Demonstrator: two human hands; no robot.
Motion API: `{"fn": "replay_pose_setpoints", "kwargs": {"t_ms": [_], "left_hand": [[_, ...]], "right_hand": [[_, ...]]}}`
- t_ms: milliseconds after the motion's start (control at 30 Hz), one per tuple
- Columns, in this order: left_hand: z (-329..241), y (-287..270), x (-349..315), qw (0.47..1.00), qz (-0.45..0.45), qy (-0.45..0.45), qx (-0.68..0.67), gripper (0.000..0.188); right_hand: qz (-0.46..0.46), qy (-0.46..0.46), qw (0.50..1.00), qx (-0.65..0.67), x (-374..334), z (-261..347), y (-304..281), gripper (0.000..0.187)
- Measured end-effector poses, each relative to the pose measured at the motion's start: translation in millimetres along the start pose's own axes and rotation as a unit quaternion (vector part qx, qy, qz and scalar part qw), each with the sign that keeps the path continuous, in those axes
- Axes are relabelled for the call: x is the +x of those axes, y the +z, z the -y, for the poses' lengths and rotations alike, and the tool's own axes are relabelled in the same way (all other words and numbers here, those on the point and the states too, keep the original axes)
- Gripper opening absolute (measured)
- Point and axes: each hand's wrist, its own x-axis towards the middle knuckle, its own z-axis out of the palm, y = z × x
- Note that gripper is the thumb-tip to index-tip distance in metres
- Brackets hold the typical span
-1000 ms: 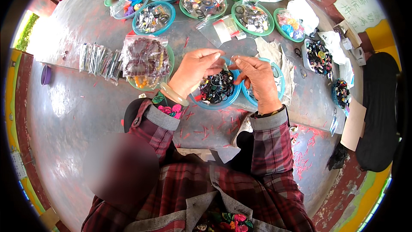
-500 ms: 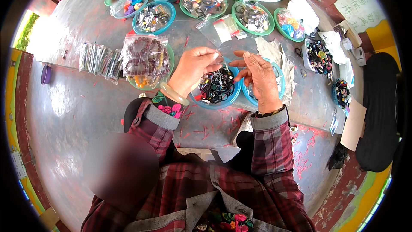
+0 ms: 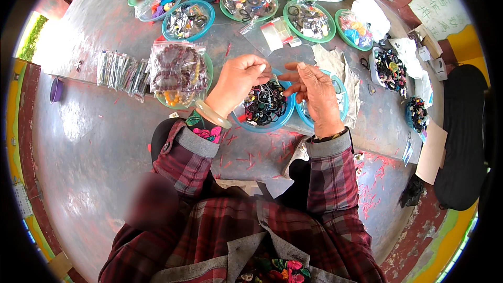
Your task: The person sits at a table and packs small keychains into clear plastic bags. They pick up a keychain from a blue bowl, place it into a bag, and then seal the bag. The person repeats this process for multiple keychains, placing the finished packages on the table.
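My left hand (image 3: 236, 83), with a pale bangle (image 3: 214, 115) at the wrist, is closed in a pinch at its fingertips. What it pinches is too small to make out. Facing it a short gap away, my right hand (image 3: 318, 97) has thumb and forefinger drawn together, the other fingers loosely curled. A thin thread may run between the hands, but it is too faint to be sure. Below them stands a blue basin (image 3: 283, 120) heaped with black cords and small beads (image 3: 262, 106). Another blue basin (image 3: 343, 106) sits partly behind my right hand.
Left of my hands, bagged dark-red bead bracelets (image 3: 175, 65) lie on a green basin, beside a row of slim plastic packets (image 3: 118, 76). Several basins of bagged trinkets line the back. A white basket (image 3: 387, 71) of dark cords stands right. Red scraps (image 3: 251, 157) litter the grey surface.
My hands stay nearly in place, with only a slight shift of the fingers. A dark blurred patch at the lower left has shrunk.
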Motion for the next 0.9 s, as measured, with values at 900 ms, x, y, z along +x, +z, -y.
{"fn": "replay_pose_setpoints", "kwargs": {"t_ms": [900], "left_hand": [[-12, 3, -6, 0.994, 0.032, 0.017, 0.099, 0.031]], "right_hand": [[0.063, 0.056, 0.996, 0.023, 1, 1, -9, 0.034]]}}
